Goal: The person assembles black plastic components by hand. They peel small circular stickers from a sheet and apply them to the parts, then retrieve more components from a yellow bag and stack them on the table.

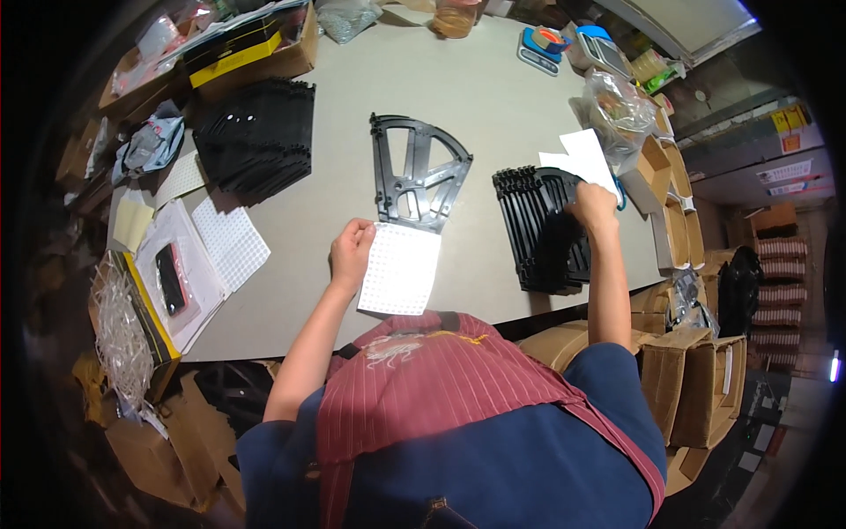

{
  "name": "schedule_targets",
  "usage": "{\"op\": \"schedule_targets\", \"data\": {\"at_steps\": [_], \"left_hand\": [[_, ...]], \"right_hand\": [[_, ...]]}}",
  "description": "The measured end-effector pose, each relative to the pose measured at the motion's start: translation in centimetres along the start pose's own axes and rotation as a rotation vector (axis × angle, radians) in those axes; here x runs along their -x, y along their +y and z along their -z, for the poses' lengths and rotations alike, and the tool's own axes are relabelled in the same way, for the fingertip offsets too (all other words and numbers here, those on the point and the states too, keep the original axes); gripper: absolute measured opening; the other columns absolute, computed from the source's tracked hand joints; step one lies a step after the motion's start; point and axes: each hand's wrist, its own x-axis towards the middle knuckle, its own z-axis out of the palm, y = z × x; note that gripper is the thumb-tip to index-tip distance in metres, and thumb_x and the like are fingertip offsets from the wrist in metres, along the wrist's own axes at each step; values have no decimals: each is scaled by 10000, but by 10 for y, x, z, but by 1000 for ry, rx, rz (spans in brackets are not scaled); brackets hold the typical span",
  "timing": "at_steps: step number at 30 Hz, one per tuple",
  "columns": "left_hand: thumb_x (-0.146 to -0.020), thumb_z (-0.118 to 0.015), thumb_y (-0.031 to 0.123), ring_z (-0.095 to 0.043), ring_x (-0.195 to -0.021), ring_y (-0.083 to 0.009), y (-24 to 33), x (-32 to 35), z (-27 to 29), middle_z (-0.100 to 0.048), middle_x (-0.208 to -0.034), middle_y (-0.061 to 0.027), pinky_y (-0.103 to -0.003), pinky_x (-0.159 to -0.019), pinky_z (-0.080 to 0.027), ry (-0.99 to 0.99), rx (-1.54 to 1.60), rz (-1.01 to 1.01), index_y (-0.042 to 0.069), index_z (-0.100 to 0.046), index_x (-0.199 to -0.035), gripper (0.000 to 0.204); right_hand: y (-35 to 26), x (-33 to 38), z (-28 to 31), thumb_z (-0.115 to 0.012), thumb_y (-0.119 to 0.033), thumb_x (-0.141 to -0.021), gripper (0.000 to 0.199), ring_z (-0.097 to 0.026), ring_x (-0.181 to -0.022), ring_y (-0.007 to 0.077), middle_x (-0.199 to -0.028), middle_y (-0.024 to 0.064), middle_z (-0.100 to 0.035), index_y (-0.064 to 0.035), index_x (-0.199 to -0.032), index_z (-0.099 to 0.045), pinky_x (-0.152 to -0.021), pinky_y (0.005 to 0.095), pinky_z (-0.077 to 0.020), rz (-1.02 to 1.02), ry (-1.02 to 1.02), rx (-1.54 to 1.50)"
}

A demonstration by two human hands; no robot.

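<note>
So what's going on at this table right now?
A person in a striped apron is working at a grey table. Their left hand holds a white sheet of small dots by its edge. Their right hand rests on a stack of black plastic frames at the right. One single black frame, shaped like a quarter circle, lies flat in the middle just above the sheet. A bigger pile of the same black parts sits at the far left, with more white dotted sheets nearby.

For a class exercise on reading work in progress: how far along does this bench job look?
Apparently done: nothing can be confirmed. In hand: the left hand holds a white dotted sheet beside one black frame lying flat; the right hand touches the right stack. Possibly left: the left stack.
</note>
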Motion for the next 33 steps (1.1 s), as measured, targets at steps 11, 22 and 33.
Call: {"op": "schedule_targets", "data": {"at_steps": [11, 22, 33], "left_hand": [[-1025, -537, 116, -548, -764, -54, -5, 0, 0, -651, -827, 1, -227, -694, -443, 24, -53, 30, -4, -615, -1029, 144], [-995, -485, 72, -556, -748, -58, -6, -5, 1, -651, -804, -29, -247, -664, -442, 68, -34, -24, 3, -623, -1010, 154], [-1036, -562, 233, -596, -674, -128, 11, -1, 0, -673, -746, -79, -297, -634, -469, 69, -127, 7, 12, -616, -996, 231]], "right_hand": [[-268, 17, 31, -666, -61, -813, 130, -644, -879, 370, -903, 166, -637, -7, -922, -619, -765, 450, -522, 1037, 166, -821], [-290, 23, 17, -654, -122, -809, 117, -661, -811, 327, -838, 150, -631, -20, -847, -613, -713, 412, -552, 1173, 427, -517], [-231, -143, 7, -683, -170, -830, 212, -637, -607, 175, -712, 74, -680, 37, -866, -713, -565, 322, -528, 356, -430, -974]]}}
